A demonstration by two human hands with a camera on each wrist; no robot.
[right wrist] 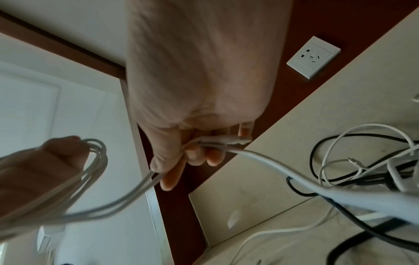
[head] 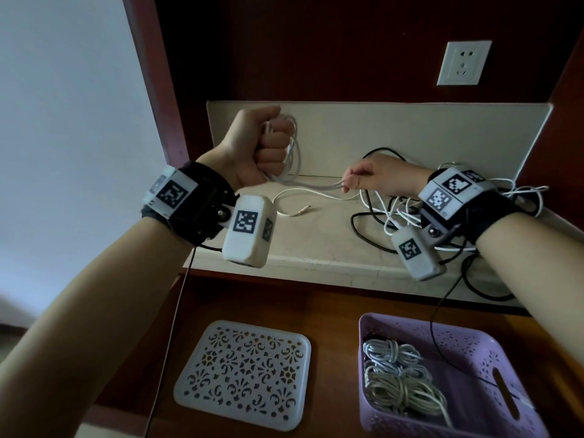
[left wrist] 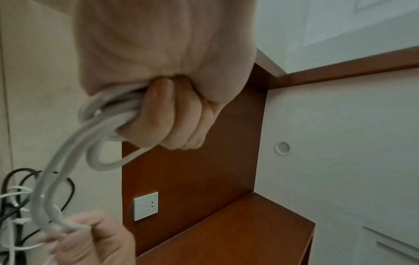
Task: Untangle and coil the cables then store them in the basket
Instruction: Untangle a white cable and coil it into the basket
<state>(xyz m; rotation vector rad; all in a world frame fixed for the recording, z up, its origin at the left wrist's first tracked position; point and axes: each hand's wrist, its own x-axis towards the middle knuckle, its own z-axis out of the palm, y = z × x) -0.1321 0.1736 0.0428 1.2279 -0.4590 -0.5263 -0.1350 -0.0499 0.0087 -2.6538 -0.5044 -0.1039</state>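
My left hand (head: 262, 147) is raised in a fist above the pale counter (head: 316, 245) and grips several loops of a white cable (head: 294, 153), its fingers (left wrist: 172, 123) wrapped round the coil (left wrist: 106, 114). Strands run from the coil to my right hand (head: 369, 178), which pinches them (right wrist: 217, 141) low over the counter. A tangle of black and white cables (head: 388, 216) lies under and behind the right wrist. The purple basket (head: 505, 352) at lower right holds coiled white cables (head: 398, 374).
A white perforated lid (head: 243, 371) lies on the brown wooden surface left of the basket. A wall socket (head: 463, 63) sits on the dark wood panel above the counter. A loose white cable end (head: 303, 210) lies mid-counter. Thin black wires hang from both wrist cameras.
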